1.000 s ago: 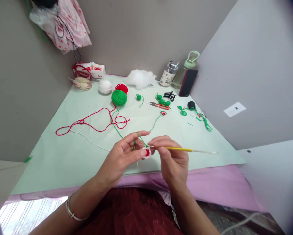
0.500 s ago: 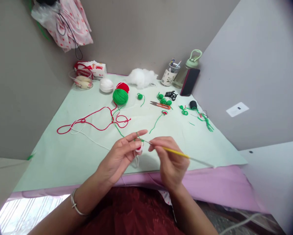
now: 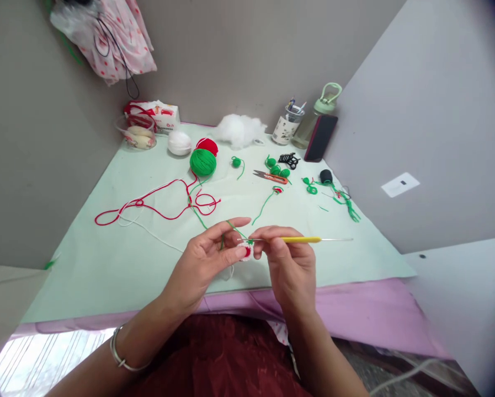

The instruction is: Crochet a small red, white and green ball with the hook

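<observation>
Between the thumb and fingers of my left hand (image 3: 208, 251) is a small crochet piece (image 3: 246, 252), red in the middle with a white edge and some green at its top. Green yarn (image 3: 235, 228) runs over my raised left index finger. My right hand (image 3: 291, 259) grips a yellow-handled crochet hook (image 3: 301, 240), held nearly level. Its metal tip lies at the green top of the piece, close to my left fingers. Whether the tip sits inside a stitch is too small to tell. A white yarn tail hangs below the piece.
Green (image 3: 203, 162), red (image 3: 207, 146) and white (image 3: 180, 143) yarn balls lie at the back left, with loose red yarn (image 3: 160, 216) before them. Orange thread snips (image 3: 272, 176) lie right of centre. White stuffing (image 3: 241, 131), a pen cup (image 3: 287, 125), a bottle (image 3: 307, 129) and a phone (image 3: 320, 139) line the back.
The hook has swung from slanting down to the right to nearly level, its tip moving left over the crochet piece. My hands have drawn closer together, and the piece has shifted slightly right.
</observation>
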`<state>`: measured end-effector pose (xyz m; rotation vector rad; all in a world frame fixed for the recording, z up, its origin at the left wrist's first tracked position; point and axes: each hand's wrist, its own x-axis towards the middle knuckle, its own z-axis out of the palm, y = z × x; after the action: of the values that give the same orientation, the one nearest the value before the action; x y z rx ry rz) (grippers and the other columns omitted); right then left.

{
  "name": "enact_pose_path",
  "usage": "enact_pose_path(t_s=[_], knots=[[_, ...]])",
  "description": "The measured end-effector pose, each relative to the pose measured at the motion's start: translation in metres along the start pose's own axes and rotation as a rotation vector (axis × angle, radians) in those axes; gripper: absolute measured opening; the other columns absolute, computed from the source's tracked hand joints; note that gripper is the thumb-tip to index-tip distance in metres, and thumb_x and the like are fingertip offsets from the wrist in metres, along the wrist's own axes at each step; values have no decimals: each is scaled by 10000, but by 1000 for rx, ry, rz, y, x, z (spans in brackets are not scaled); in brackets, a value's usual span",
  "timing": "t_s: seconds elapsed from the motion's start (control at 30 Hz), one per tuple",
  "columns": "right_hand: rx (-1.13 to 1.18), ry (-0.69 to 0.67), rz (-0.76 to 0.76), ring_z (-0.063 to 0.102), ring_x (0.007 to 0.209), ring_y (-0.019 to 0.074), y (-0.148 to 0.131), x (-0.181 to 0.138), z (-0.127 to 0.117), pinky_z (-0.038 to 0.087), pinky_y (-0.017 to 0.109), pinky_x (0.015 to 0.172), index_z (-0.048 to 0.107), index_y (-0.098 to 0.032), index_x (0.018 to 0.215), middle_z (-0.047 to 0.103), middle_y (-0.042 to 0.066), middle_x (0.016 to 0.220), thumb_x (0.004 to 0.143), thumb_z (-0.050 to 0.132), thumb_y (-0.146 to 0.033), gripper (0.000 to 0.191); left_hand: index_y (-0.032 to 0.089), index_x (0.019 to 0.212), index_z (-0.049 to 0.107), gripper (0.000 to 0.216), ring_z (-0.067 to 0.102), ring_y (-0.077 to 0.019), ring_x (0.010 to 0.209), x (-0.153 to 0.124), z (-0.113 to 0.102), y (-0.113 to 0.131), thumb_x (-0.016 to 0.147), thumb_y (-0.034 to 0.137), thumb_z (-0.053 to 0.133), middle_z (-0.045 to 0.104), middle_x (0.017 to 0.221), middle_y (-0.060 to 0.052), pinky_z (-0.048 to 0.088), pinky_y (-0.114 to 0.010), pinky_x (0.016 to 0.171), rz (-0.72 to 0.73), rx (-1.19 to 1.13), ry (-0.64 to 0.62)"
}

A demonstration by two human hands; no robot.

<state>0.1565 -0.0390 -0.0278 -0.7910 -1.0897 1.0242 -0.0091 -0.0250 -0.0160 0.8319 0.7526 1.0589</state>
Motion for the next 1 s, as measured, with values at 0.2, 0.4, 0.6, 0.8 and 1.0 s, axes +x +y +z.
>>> enact_pose_path(t_s=[0.2,0.4,0.6,0.8,1.0], knots=[[43,-17,3,707,684,126,-5,3,-1,595,269,658,762,-240,958,811,22,918,1055,634,-316,177,320,1141,861,292,556,-121,840,-2,0,3,851,280,864,629,857,9,458,-228,774,-16,11,-24],[-155,-83,-170,721,773,146,-10,-2,-6,607,306,708,749,-243,1049,791,32,975,1084,559,-232,194,307,1151,856,302,552,-120,827,-1,0,2,850,289,869,612,836,13,469,-235,780,6,42,-10],[-512,-218,-415,748,993,190,-16,-6,-9,611,359,858,736,-239,1151,798,56,1035,1054,548,-108,248,330,1147,848,305,584,-94,806,-2,2,1,855,247,873,634,828,33,477,-201,773,109,129,40],[-537,-142,-514,759,959,201,-9,-5,-4,612,355,802,770,-265,1145,807,60,1033,1035,585,-110,266,320,1180,829,353,609,-97,794,-2,5,-1,838,266,898,662,816,42,494,-215,801,124,130,57],[-228,-68,-314,729,895,197,2,-2,-4,586,357,786,790,-268,1042,803,39,943,1058,611,-215,187,298,1262,793,310,620,-125,859,-2,-1,-2,1031,460,664,675,937,-2,497,-249,819,121,88,0]])
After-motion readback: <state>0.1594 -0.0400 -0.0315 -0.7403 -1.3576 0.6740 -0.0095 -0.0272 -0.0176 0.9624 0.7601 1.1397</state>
